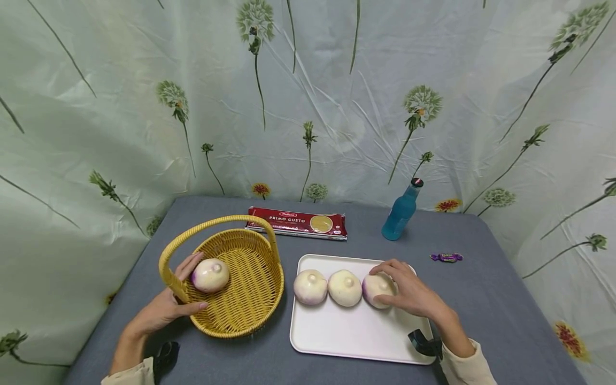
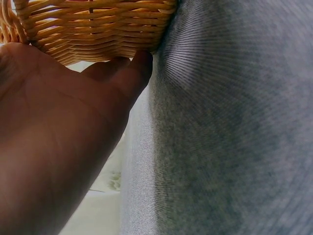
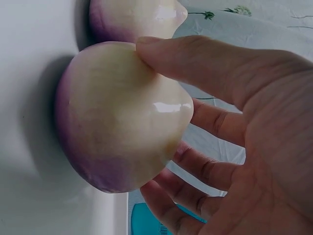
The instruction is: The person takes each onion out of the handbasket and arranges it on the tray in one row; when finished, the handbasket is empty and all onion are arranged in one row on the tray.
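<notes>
A yellow wicker basket (image 1: 240, 278) with an arched handle stands on the left, one white-and-purple turnip (image 1: 212, 275) inside it. My left hand (image 1: 163, 310) holds the basket's left side by the handle's base; the left wrist view shows the palm against the woven wall (image 2: 98, 29). On a white tray (image 1: 346, 334), a left turnip (image 1: 310, 287), a middle turnip (image 1: 344, 288) and a right turnip (image 1: 379, 290) sit in a row. My right hand (image 1: 406, 289) grips the right turnip, thumb (image 3: 190, 58) on one side and fingers around the other.
Behind the basket lies a red Primo Gusto packet (image 1: 298, 222). A blue bottle (image 1: 401, 211) stands at the back right, with a purple-wrapped candy (image 1: 446, 258) in front of it to the right. A grey cloth (image 1: 486, 321) covers the table; a flowered curtain (image 1: 337, 107) hangs behind.
</notes>
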A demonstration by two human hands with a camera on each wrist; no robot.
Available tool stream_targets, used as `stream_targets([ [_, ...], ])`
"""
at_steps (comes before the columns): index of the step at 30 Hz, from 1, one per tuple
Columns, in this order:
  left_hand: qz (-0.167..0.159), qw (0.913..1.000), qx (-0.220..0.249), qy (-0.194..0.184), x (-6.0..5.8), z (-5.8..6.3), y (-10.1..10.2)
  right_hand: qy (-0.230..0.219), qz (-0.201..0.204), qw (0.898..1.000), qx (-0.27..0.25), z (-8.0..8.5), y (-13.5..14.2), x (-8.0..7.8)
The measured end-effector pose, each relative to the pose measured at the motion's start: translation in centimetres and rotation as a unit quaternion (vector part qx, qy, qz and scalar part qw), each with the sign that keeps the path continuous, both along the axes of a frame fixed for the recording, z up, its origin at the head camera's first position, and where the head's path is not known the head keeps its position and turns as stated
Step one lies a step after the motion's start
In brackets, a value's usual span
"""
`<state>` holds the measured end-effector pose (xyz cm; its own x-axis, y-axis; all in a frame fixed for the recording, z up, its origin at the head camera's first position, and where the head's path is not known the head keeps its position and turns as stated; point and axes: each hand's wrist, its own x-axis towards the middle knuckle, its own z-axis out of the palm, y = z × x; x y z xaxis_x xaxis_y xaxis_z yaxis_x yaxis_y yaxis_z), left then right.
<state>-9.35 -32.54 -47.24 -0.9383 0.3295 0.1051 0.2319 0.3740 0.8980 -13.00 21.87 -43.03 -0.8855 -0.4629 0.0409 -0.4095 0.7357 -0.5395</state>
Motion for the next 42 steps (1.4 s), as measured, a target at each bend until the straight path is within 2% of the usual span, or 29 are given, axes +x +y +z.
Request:
stream_targets([
  [20,0.001,1.0,0.0,0.005,-0.02,0.07,0.0,-0.002,-0.001,1.0,0.008,0.14,0.14,0.06],
  [33,0.0,0.9999,0.011,-0.008,0.04,-0.03,0.0,-0.007,-0.002,1.0,0.006,0.15,0.07,0.08],
  [42,0.008,0.9999,-0.006,-0.005,0.11,0.04,0.0,0.004,-0.012,1.0,0.003,0.77,-0.65,0.34],
])
